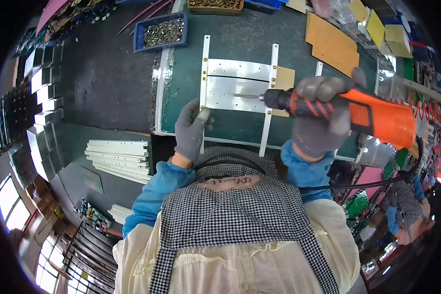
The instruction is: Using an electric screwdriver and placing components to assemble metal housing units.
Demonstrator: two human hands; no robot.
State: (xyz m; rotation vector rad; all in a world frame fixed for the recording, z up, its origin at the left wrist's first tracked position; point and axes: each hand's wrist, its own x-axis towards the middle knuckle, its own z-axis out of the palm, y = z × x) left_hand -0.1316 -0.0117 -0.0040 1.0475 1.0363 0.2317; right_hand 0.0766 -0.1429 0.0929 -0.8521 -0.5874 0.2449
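My right hand (pixel 318 117), in a grey glove, is wrapped round an orange and black power screwdriver (pixel 360 115). Its long thin bit points left over a silver metal plate (pixel 223 93) on the bench. Two white strips with holes cross the plate: a left strip (pixel 205 59) and a right strip (pixel 267 127). Brass screws (pixel 204 78) stand in both. At the left strip's lower part my gloved left hand (pixel 191 130) is closed, its thumb and fingers around the strip beside a brass screw. A second silver plate (pixel 240 67) lies just beyond the first.
A blue bin of small metal parts (pixel 159 34) and a tray of brass screws (pixel 215 5) stand at the back. Brown boards (pixel 330 44) lie at the back right. White strips (pixel 117 159) are stacked at left. A black cable (pixel 362 186) hangs at right, near another person (pixel 406 210).
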